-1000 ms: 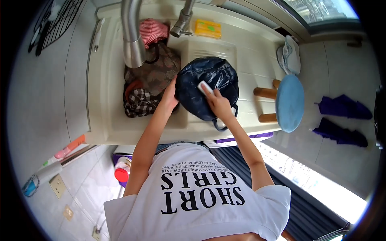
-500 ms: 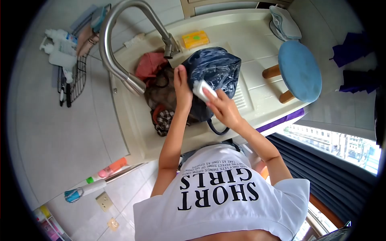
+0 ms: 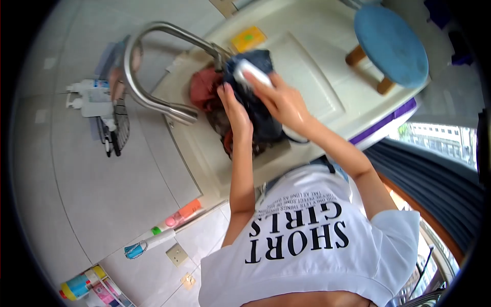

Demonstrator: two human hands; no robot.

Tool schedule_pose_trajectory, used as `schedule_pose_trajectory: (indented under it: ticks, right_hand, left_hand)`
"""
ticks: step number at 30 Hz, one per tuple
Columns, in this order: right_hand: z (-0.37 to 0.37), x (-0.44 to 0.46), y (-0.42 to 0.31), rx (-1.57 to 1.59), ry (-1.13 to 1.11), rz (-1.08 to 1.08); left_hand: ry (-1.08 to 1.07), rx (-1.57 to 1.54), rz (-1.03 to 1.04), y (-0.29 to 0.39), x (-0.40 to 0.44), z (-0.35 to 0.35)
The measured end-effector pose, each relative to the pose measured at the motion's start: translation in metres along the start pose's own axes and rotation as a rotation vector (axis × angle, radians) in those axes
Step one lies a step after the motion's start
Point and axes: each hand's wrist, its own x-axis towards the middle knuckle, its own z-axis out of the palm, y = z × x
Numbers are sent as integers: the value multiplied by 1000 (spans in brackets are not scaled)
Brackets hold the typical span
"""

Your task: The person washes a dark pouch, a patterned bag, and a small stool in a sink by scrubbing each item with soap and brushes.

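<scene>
My right hand [image 3: 286, 105] is closed around a white scrub brush [image 3: 251, 73], blurred by motion and pressed on a wet dark blue fabric item [image 3: 263, 115], perhaps a cap or bag. On the item's left side, my left hand [image 3: 236, 113] holds it, with some fingers hidden behind the cloth. A pink cap [image 3: 204, 87] lies just left of the item, under the faucet. Brown mesh fabric [image 3: 219, 123] is partly covered by my left hand and the dark blue item.
A steel faucet [image 3: 134, 77] arches over the sink's left side. On the pale sink counter [image 3: 314, 77] are a yellow soap packet [image 3: 248, 39] and a blue-topped stool [image 3: 391, 46]. A wire rack [image 3: 121, 123] with bottles hangs on the left wall.
The view has turned and shifted. The dark blue item looks more folded and narrower, and its loop is now mostly hidden. The brush has moved toward the item's far end.
</scene>
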Motion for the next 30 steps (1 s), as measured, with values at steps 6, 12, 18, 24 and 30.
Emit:
schedule_pose_trajectory:
  ticks: [6,12,18,24,30]
  right_hand:
    - [-19,0,-3,-92,4,-24]
    - [-23,-10,-24,-90,-89,-95]
    - [-31,12,-20,14,-254,104]
    - [-28,43,-6,125,-180,333]
    - [-3,16,41,-91,-141,-3]
  left_hand:
    - [-35,-43,133,24,-20,15]
    - [1,-169,101,21,-34,27]
    - [-30,-40,219,5,-24,45]
    - [-70,426,195,-15,-23,44]
    - [74,442,245,-15,-6,50]
